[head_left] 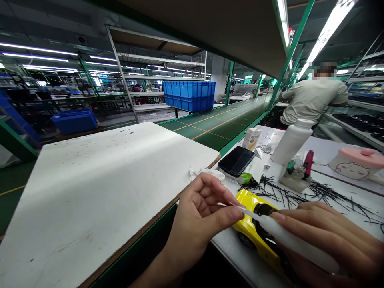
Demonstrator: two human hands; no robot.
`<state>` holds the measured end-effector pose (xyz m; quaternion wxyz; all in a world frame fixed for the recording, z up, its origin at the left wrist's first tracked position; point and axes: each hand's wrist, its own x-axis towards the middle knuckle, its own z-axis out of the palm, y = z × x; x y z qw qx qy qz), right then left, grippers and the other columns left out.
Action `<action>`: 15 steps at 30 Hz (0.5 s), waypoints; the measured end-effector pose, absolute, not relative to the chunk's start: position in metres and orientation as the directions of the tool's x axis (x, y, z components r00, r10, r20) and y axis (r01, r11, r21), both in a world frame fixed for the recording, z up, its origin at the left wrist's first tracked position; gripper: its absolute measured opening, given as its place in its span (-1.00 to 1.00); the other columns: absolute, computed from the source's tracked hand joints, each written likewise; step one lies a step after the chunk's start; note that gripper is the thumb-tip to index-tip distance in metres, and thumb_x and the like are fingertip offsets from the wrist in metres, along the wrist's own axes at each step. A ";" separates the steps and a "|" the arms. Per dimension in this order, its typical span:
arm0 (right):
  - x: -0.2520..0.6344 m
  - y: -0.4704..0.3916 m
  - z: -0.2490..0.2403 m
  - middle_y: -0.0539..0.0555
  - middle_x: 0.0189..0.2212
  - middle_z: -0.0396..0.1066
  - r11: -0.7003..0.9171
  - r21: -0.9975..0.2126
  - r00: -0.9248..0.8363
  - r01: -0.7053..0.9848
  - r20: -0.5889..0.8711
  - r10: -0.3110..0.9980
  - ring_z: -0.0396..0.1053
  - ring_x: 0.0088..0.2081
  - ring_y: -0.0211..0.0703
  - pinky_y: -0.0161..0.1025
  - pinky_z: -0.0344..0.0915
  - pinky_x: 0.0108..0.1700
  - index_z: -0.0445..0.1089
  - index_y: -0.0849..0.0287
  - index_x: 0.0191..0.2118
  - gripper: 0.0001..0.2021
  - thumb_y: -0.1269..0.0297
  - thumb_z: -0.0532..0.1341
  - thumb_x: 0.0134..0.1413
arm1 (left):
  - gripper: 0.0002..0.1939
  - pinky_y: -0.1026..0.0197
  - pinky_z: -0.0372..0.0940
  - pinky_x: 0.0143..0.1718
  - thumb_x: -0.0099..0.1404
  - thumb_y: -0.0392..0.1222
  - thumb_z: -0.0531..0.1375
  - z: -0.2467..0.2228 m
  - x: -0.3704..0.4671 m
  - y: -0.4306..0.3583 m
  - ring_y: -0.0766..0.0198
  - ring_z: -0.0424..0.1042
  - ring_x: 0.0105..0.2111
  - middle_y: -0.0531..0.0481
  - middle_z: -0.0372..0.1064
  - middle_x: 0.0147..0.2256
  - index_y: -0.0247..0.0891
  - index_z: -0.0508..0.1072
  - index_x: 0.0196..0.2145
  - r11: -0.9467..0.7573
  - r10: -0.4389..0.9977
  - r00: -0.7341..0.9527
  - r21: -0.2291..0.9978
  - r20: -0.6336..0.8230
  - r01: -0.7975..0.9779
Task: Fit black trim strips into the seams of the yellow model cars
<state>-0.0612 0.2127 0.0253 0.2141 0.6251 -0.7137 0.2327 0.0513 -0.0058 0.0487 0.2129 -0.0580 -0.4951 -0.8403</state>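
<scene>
My right hand is wrapped around a white squeeze bottle with a long thin nozzle that points left. The thumb and forefinger of my left hand are pinched together at the tip of that nozzle. Beneath both hands lies a yellow toy car with dark windows and black wheels. Part of the car is hidden behind the bottle and my right hand.
Loose black strips lie scattered behind the car. Around them are a phone, a white bottle, a clear holder with tools and a pink-lidded container. A white board lies left. A person works further back.
</scene>
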 end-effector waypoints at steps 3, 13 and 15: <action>-0.063 0.218 0.019 0.09 0.00 0.49 0.106 0.005 -0.082 -0.994 0.586 -0.806 0.49 -0.07 0.08 0.09 0.34 0.05 0.07 -0.10 0.34 -0.32 0.32 0.29 0.16 | -0.73 0.47 0.46 -0.28 0.16 -0.44 0.37 0.048 0.052 -0.002 0.47 0.53 -0.38 0.14 0.48 -0.40 -0.23 0.35 -0.34 -0.487 -0.277 -0.904 0.763 0.326 0.425; -0.068 0.226 0.016 0.02 0.07 0.46 0.147 0.222 0.008 -0.964 0.579 -0.815 0.50 -0.05 0.01 0.08 0.32 0.16 0.20 -0.14 0.28 -0.31 0.39 0.37 0.06 | -0.65 0.43 0.47 -0.26 0.17 -0.50 0.33 0.046 0.056 0.004 0.42 0.56 -0.34 0.18 0.45 -0.43 -0.25 0.21 -0.45 -0.508 -0.323 -0.870 0.707 0.373 0.492; -0.068 0.225 0.017 0.02 0.08 0.45 0.143 0.227 0.018 -0.963 0.586 -0.810 0.50 -0.05 0.01 0.09 0.32 0.16 0.24 -0.13 0.26 -0.34 0.41 0.37 0.05 | -0.62 0.44 0.46 -0.27 0.17 -0.50 0.33 0.045 0.056 0.005 0.41 0.56 -0.34 0.17 0.45 -0.44 -0.26 0.17 -0.49 -0.495 -0.333 -0.860 0.704 0.387 0.509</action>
